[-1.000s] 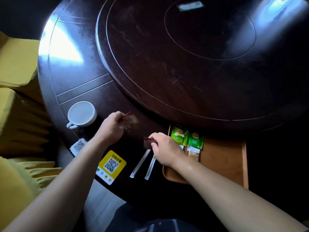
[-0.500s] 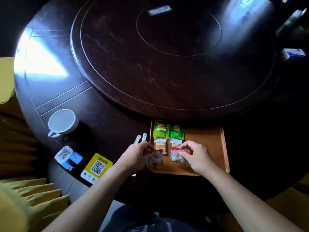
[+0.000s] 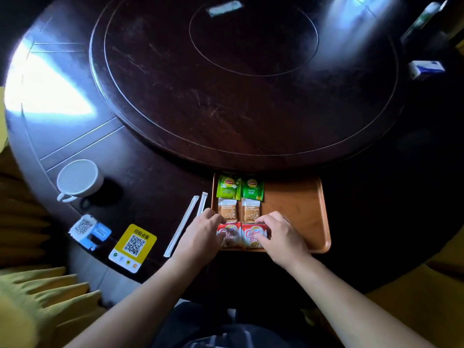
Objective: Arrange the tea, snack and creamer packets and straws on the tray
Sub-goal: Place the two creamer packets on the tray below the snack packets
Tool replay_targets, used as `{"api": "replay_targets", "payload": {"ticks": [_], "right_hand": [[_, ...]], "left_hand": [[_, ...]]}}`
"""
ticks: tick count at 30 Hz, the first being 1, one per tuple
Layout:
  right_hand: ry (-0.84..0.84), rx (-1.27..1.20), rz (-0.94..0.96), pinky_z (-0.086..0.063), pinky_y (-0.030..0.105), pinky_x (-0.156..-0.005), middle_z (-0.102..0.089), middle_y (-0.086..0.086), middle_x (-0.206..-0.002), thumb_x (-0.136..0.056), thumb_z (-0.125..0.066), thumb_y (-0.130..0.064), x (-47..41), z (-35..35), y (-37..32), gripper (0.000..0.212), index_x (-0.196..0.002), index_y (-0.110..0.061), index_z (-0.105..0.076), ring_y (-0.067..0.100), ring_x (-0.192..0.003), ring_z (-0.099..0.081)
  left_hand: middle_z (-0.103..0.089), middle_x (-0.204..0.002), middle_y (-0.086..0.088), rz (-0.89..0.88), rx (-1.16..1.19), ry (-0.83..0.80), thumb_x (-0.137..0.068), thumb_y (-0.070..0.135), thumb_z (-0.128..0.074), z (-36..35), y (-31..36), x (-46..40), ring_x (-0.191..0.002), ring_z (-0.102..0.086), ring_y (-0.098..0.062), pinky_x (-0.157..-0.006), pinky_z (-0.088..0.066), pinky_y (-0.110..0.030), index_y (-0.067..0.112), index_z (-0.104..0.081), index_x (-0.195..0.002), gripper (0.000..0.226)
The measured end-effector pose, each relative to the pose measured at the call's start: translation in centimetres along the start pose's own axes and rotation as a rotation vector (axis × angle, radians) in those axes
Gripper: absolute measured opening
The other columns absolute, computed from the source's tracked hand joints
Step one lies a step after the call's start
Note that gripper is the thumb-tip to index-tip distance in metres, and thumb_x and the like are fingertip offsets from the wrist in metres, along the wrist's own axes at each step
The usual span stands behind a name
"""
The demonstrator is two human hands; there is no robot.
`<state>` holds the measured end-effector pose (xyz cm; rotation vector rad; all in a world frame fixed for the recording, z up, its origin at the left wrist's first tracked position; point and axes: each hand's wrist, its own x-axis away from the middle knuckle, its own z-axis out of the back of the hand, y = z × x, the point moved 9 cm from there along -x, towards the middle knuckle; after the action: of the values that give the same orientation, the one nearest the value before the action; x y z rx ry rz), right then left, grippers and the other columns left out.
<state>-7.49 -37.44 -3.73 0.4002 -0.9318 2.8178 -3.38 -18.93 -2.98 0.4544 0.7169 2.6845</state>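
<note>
A wooden tray (image 3: 296,207) lies at the table's near edge. In its left part two green tea packets (image 3: 239,188) sit at the back, with two beige snack packets (image 3: 238,209) in front of them. Two red creamer packets lie side by side at the tray's near edge. My left hand (image 3: 200,237) pinches the left creamer packet (image 3: 229,236). My right hand (image 3: 281,237) grips the right creamer packet (image 3: 252,237). Two white wrapped straws (image 3: 185,222) lie on the table just left of the tray, the right one partly hidden by my left hand.
A white cup (image 3: 77,179) stands at the left. A yellow QR card (image 3: 133,247) and a blue-white QR stand (image 3: 88,231) sit near the table's edge. A raised turntable (image 3: 226,79) fills the table's middle. A small box (image 3: 425,69) lies far right.
Both hands carried the red creamer packets from the table onto the tray and set them side by side at its near edge. The camera view shifted right.
</note>
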Motion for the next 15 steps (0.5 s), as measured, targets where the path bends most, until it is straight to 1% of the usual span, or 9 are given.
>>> {"api": "replay_targets", "payload": {"ticks": [3,5,7,10,13,15], "right_hand": [[0.023,0.054,0.050,-0.051,0.036,-0.084,-0.056,-0.005,-0.105,-0.082,-0.074,-0.026,0.6,-0.1,-0.6,0.028,-0.109,-0.023,-0.067,0.016,-0.104,-0.051],[0.011,0.082,0.055,-0.051,0.035,-0.083,-0.056,-0.004,-0.105,-0.082,-0.074,-0.027,0.9,-0.5,-0.7,0.031,-0.112,-0.023,-0.067,0.017,-0.104,-0.052],[0.020,0.092,0.055,-0.051,0.035,-0.083,-0.057,-0.003,-0.105,-0.081,-0.076,-0.028,1.1,-0.6,-0.7,0.036,-0.116,-0.022,-0.068,0.019,-0.103,-0.054],[0.044,0.104,0.050,-0.053,0.036,-0.082,-0.059,-0.003,-0.103,-0.081,-0.077,-0.030,1.2,-0.7,-0.7,0.034,-0.113,-0.021,-0.071,0.021,-0.100,-0.056],[0.050,0.115,0.065,-0.053,0.040,-0.082,-0.060,-0.002,-0.101,-0.081,-0.077,-0.030,1.3,-0.8,-0.8,0.032,-0.112,-0.020,-0.073,0.023,-0.097,-0.056],[0.048,0.124,0.070,-0.053,0.040,-0.082,-0.060,-0.002,-0.102,-0.082,-0.076,-0.031,1.3,-0.8,-0.9,0.032,-0.112,-0.020,-0.072,0.023,-0.098,-0.057]], "left_hand": [[-0.061,-0.103,0.000,-0.114,-0.077,0.052,-0.080,0.026,-0.076,-0.2,1.2,0.7,-0.094,-0.056,-0.023,-0.081,-0.054,-0.038,0.018,-0.072,-0.104,0.026],[-0.062,-0.102,0.000,-0.199,-0.115,0.061,-0.081,0.025,-0.074,-0.8,2.1,1.2,-0.091,-0.055,-0.022,-0.081,-0.054,-0.036,0.019,-0.073,-0.104,0.023],[-0.063,-0.106,0.001,-0.257,-0.136,0.047,-0.085,0.020,-0.070,-1.3,2.6,1.5,-0.093,-0.055,-0.021,-0.082,-0.054,-0.032,0.021,-0.073,-0.105,0.021],[-0.065,-0.107,0.001,-0.293,-0.114,0.048,-0.084,0.009,-0.067,-1.5,2.8,1.9,-0.093,-0.057,-0.022,-0.077,-0.056,-0.031,0.018,-0.073,-0.103,0.022],[-0.066,-0.107,0.001,-0.301,-0.094,0.046,-0.082,0.006,-0.067,-1.3,2.9,2.3,-0.092,-0.059,-0.021,-0.073,-0.055,-0.027,0.017,-0.073,-0.103,0.024],[-0.066,-0.107,0.002,-0.303,-0.101,0.044,-0.081,0.005,-0.069,-1.4,2.8,2.5,-0.091,-0.059,-0.020,-0.073,-0.053,-0.025,0.018,-0.073,-0.104,0.027]]}}
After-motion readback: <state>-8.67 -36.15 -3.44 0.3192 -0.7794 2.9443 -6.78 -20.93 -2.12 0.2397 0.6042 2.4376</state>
